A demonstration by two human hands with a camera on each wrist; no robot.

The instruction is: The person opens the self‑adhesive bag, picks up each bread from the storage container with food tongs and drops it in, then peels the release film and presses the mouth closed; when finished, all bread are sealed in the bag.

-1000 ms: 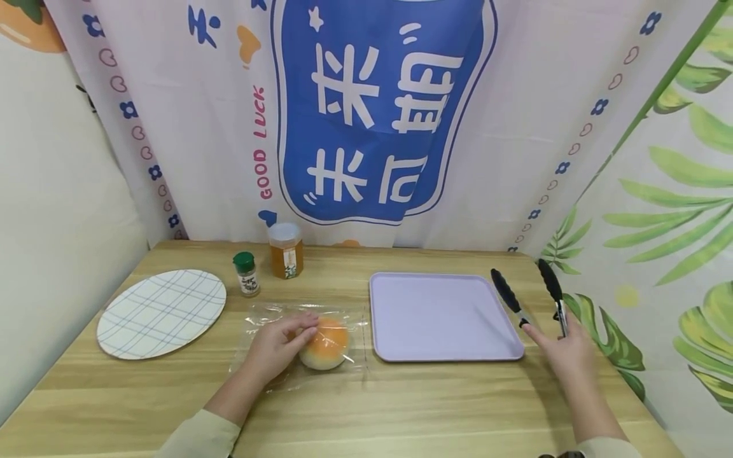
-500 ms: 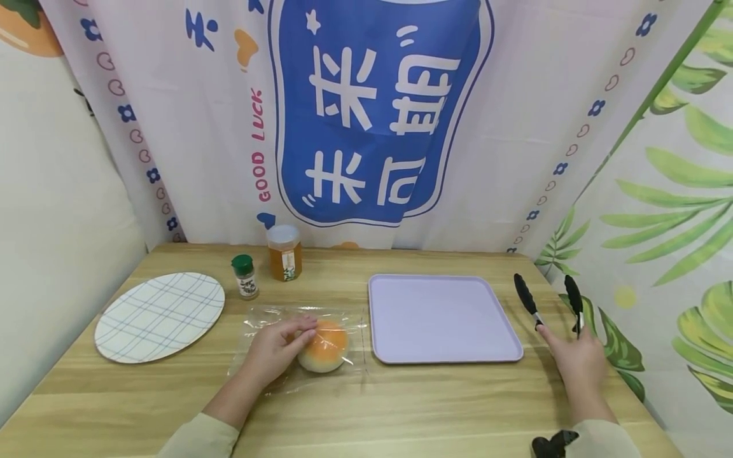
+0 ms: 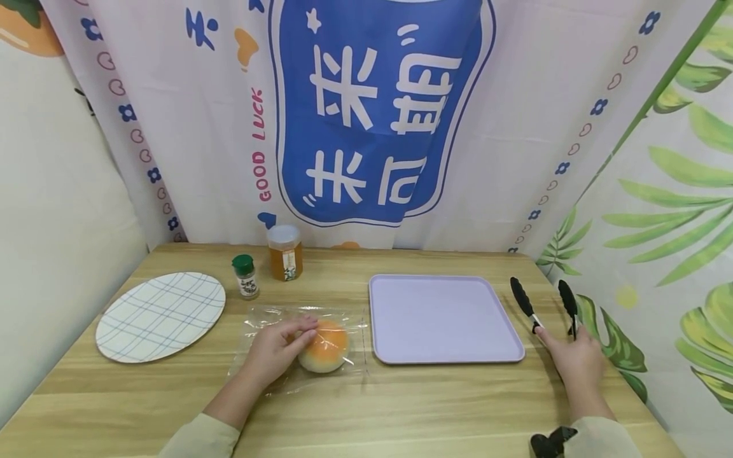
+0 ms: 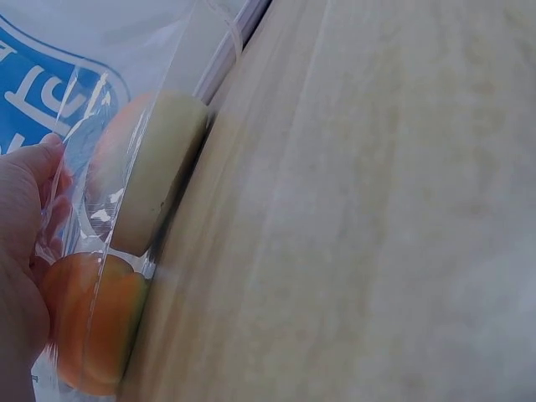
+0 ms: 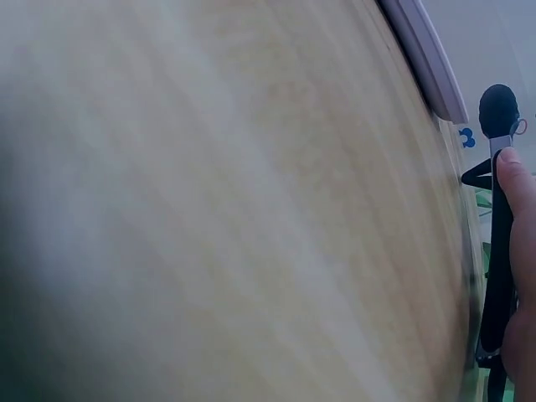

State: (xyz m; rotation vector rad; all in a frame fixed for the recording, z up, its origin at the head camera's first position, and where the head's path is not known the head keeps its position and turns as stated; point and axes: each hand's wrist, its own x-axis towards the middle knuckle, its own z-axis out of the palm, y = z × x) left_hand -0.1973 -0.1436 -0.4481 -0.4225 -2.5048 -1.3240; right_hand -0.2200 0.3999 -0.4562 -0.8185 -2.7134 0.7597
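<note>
My left hand (image 3: pixel 276 352) pinches a clear plastic bag (image 3: pixel 357 318) on the wooden table, its fingertips over the left side of a bun (image 3: pixel 324 350) inside. The bun is round, orange-brown on top and pale below. A glossy orange, lobed thing (image 4: pixel 94 322), like a bell pepper, shows in the bag under the palm in the left wrist view; the hand hides it in the head view. At the right, my right hand (image 3: pixel 578 366) grips metal tongs (image 3: pixel 522 299) with black tips. Their arms are spread apart, pointing away from me, with nothing between them.
A lavender tray (image 3: pixel 446 318) lies between the bag and the tongs. Farther left are an oval checked plate (image 3: pixel 163 317), a green-capped shaker (image 3: pixel 245 277) and a honey-coloured jar (image 3: pixel 285 254). A printed cloth (image 3: pixel 515 127) hangs behind the table (image 3: pixel 424 407).
My right hand has moved right and a little nearer to me with the tongs, then slightly back left. The tongs stay spread. My left hand holds its place on the bag.
</note>
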